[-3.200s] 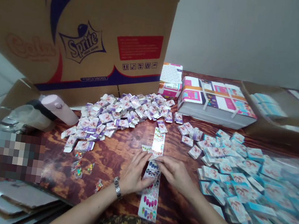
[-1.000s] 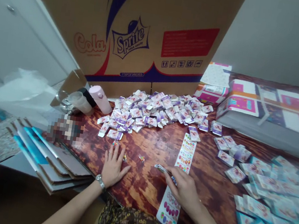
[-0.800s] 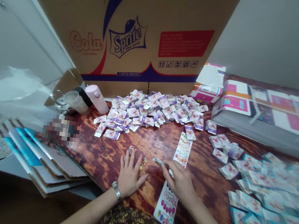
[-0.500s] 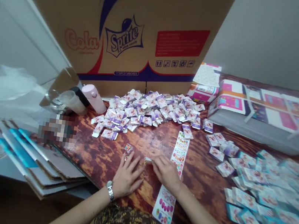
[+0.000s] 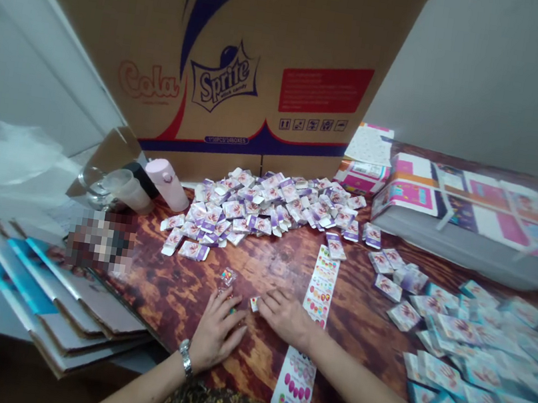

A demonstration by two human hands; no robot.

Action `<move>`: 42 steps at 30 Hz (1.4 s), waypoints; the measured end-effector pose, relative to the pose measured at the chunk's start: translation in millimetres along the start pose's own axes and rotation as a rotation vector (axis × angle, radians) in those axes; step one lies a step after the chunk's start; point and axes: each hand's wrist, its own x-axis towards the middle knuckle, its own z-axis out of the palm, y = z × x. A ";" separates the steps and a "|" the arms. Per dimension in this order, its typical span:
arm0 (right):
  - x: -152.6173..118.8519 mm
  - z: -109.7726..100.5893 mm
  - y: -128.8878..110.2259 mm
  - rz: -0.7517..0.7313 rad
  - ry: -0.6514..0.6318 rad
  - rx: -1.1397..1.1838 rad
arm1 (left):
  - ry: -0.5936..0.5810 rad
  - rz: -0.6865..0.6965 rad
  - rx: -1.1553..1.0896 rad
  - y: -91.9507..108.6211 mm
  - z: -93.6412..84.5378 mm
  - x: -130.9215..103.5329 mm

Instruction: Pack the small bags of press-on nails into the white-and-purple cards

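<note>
From my end, I see the left hand (image 5: 216, 335) with its fingers spread loosely and the thumb apart, over a small packet of colourful bits (image 5: 231, 307) that they partly hide. A second packet (image 5: 227, 277) lies just past those fingertips, in full view. The right hand (image 5: 289, 319) has its fingers close together and low over a small white piece (image 5: 254, 303) peeking out at their tips. I can't tell whether it is pinched or only pressed to the wooden tabletop (image 5: 192, 308).

The printed sticker strip (image 5: 291, 388) lies flat beneath the right wrist and runs beyond it on both sides, its far end meeting a lone purple-and-white box (image 5: 335, 246).

As for progress, I judge this to be partway: the strip is laid out, while both packets and the white piece lie outside any box. Beyond the hands is a heap of purple-and-white boxes (image 5: 258, 206), several with flaps visibly open. Over to the right of the grip are many blue-edged boxes (image 5: 459, 351); most look closed, but what they contain I can't see. Neither hand is on a box, and I can't put a count on what remains.
</note>
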 end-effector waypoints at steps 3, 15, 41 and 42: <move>8.5 3.6 -8.8 0.008 0.029 -0.040 | 0.130 -0.040 -0.101 -6.9 -7.1 23.5; -15.5 -15.7 -20.2 0.269 0.126 -0.064 | -0.129 0.153 -0.053 74.4 58.2 233.3; -38.8 -95.2 30.8 0.851 0.470 0.238 | 0.011 -0.517 -1.818 91.4 -3.1 140.1; -37.8 -98.6 30.9 0.851 0.459 0.270 | 0.022 -0.512 -1.819 91.2 -4.2 139.2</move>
